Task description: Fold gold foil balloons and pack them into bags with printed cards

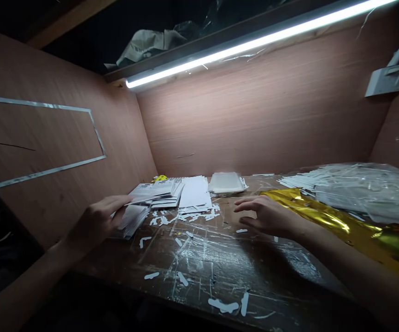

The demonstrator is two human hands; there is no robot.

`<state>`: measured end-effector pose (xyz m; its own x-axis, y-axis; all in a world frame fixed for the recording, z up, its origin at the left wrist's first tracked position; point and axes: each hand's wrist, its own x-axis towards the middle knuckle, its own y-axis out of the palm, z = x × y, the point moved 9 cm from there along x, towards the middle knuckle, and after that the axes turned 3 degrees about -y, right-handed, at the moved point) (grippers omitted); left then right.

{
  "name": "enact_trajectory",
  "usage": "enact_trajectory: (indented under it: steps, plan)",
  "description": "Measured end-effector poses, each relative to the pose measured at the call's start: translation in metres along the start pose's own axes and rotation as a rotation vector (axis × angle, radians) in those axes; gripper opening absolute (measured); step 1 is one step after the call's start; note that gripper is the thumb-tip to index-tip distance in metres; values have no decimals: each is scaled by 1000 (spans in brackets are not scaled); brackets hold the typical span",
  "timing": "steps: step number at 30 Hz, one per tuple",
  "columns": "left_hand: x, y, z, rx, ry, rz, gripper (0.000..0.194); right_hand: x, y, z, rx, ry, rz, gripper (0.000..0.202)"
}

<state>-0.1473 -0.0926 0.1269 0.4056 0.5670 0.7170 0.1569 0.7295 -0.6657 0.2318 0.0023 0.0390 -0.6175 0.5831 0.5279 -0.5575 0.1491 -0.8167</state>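
Observation:
My left hand point(97, 220) is at the left of the bench, its fingers and thumb closed on a thin white card point(143, 199) seen nearly edge-on. Just beneath it lies a pile of clear-wrapped packets point(133, 220). Printed white cards point(163, 188) are stacked beyond its fingertips, and a stack of white sheets point(195, 192) sits to their right. My right hand point(266, 214) hovers over the bench with its fingers apart and nothing in them. A stack of clear plastic sleeves point(227, 183) rests behind it, near the back wall.
Small white paper offcuts point(223, 305) are scattered over the dark, tape-covered bench point(216, 258). Gold foil film point(310, 210) lies under and beside my right forearm. White sticks point(303, 177) and a large clear plastic bag point(368, 189) fill the back right. A lit tube point(255, 45) hangs above.

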Motion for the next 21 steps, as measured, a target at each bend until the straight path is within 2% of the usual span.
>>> enact_trajectory:
  steps: [3,5,8,14,18,21]
  plan:
    - [-45,16,52,74,-151,95,29,3,5,16,-18,-39,41,25]
    - [-63,28,70,65,-192,173,31,3,11,18,-27,-41,67,25]
    - [-72,41,79,29,-199,280,37,1,18,12,-22,-33,78,24]
    - [-70,62,94,-39,-221,431,48,-3,26,2,-32,-11,157,20]
    - [-65,68,101,-108,-199,468,47,0,30,15,38,-18,157,19]
    - [-61,71,104,-123,-192,516,44,9,42,38,211,41,150,21]
